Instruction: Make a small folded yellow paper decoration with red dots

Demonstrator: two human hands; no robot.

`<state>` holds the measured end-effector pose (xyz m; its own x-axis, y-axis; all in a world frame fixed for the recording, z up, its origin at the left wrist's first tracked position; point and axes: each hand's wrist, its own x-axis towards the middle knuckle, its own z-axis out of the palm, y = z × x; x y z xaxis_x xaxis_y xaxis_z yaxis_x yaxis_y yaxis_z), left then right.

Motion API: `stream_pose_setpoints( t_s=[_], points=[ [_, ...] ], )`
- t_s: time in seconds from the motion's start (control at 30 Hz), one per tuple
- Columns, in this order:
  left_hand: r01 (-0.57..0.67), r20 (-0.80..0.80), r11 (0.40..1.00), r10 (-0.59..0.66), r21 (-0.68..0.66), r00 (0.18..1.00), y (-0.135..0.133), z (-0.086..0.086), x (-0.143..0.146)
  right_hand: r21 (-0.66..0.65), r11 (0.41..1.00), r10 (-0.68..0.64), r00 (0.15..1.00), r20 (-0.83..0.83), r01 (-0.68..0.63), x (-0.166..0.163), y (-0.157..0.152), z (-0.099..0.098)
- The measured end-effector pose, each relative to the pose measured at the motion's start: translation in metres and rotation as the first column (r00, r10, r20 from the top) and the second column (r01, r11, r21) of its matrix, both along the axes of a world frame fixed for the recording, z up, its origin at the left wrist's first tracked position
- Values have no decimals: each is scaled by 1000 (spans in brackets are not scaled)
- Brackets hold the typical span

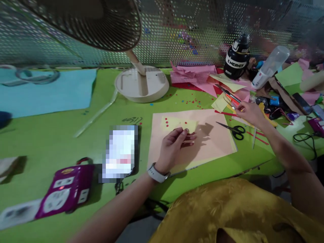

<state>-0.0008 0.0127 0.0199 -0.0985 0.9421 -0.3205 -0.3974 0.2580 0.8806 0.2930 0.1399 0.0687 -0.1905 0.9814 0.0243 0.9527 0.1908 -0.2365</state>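
Pinching edge of yellow paper piece point(180, 124) with left hand point(174, 145), fingers narrow — piece lying on pink sheet point(215, 141), mid-table. Holding right hand point(249, 113) over scraps point(219, 103), fingertips pinching thin tool point(227, 93) — scissors point(235, 130) lying just beside.

The fan head point(83, 20) at eleven o'clock runs off the top edge. The device point(120, 153) at eight o'clock is pixelated, and what the right hand point(249, 113) touches is too small to tell.

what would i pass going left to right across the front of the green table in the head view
purple power strip → phone → left hand → right hand → black cable
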Motion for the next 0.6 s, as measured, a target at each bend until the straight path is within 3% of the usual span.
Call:
stream_pose_setpoints(
  t_s=[0.1, 0.2, 0.3, 0.4, 0.5, 0.6],
  points=[
    [7, 11, 1000, -7, 16, 1000, 0, -2, -1, -81, 997, -40, 927, -372, 10, 2, -1, 0],
    [19, 16, 999, -20, 37, 1000, -1, -4, -2, -172, 984, -87, 710, -698, -48, 0, -2, 4],
    [24, 12, 998, -25, 49, 1000, -1, -4, -2, -235, 970, -167, 519, -838, -68, -6, -4, 11],
    [17, 10, 998, -17, 61, 1000, 0, -4, -1, -249, 960, -181, 390, -903, -130, -13, -9, 19],
    [10, 13, 998, -11, 65, 1000, 0, -5, 0, -176, 971, -105, 366, -924, -164, -20, -17, 23],
    [8, 0, 998, -8, 59, 1000, 0, -5, 0, -59, 976, 56, 508, -859, -207, -20, -23, 21]
  ],
)
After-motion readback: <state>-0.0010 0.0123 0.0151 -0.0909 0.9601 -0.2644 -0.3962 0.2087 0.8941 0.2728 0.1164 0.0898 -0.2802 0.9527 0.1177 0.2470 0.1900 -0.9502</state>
